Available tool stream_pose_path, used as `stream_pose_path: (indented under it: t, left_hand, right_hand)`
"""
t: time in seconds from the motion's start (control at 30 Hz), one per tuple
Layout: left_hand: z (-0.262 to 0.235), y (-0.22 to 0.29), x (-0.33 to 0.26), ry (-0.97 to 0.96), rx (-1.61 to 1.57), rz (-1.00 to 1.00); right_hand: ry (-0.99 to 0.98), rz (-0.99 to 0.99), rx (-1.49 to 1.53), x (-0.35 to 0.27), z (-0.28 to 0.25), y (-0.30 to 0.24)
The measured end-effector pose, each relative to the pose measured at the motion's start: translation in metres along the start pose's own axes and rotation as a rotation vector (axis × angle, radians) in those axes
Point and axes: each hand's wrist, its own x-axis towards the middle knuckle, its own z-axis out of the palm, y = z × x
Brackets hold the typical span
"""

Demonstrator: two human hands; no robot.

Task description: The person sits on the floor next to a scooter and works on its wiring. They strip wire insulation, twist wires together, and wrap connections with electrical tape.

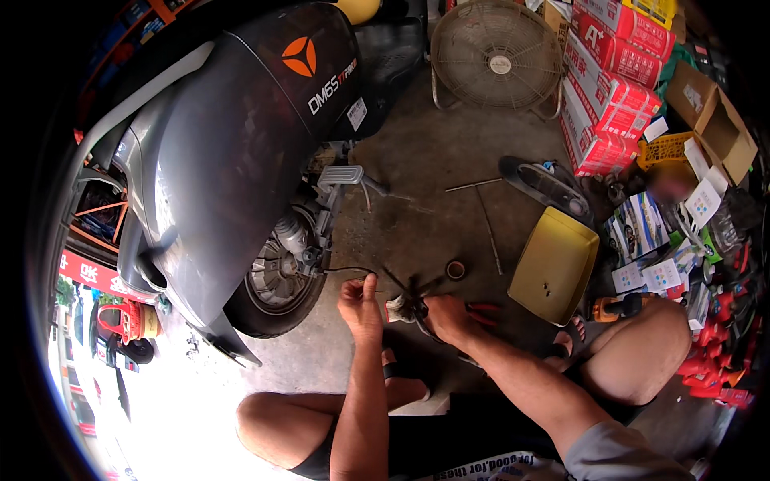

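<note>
Thin dark cable (349,268) spanning from beside the hub of the scooter (233,136)'s rear wheel (277,278) to my left hand (362,311), above the concrete floor (409,192). My left thumb and fingers are pinched together on its near end. My right hand (446,317) is low at a dark cluster of parts (414,306), beside red-handled pliers (484,306); its fingertips are hidden, so I cannot tell whether they grip anything. The cable bows slightly between its ends; I judge it light and flexible, with some spring, and perhaps slippery if greasy. Best hold: a firm fingertip pinch close to the near end. The wheel-side end is probably the weaker point, where a hard tug or sharp bend could strain it.
</note>
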Motion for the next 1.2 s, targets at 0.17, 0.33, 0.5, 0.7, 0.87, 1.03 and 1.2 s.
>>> stream_pose_path:
  t: [0.17, 0.33, 0.5, 0.7, 0.87, 1.03, 1.2]
  left_hand:
    - [0.002, -0.034, -0.002, -0.025, -0.081, 0.073]
    - [0.012, 0.0, -0.01, 0.137, 0.367, 0.361]
    - [0.01, -0.003, 0.013, -0.036, 0.523, 0.588]
    - [-0.003, -0.016, 0.032, -0.139, 0.62, 0.593]
    - [0.004, -0.013, 0.036, -0.172, 0.687, 0.583]
    - [0.005, -0.019, 0.029, -0.099, 0.685, 0.592]
    - [0.014, -0.016, 0.001, 0.163, 0.585, 0.541]
  right_hand:
    - [-0.024, 0.239, 0.055, -0.013, 0.027, 0.025]
    - [-0.202, 0.238, -0.197, -0.026, 0.041, 0.049]
    - [-0.364, 0.084, -0.235, -0.037, 0.07, 0.069]
    - [-0.512, 0.219, -0.193, -0.055, 0.051, 0.036]
    - [-0.532, 0.204, 0.081, -0.068, 0.086, 0.09]
    - [-0.05, 0.244, 0.272, -0.042, 0.072, 0.088]
    - [-0.489, 0.332, -0.307, -0.068, 0.02, 0.079]
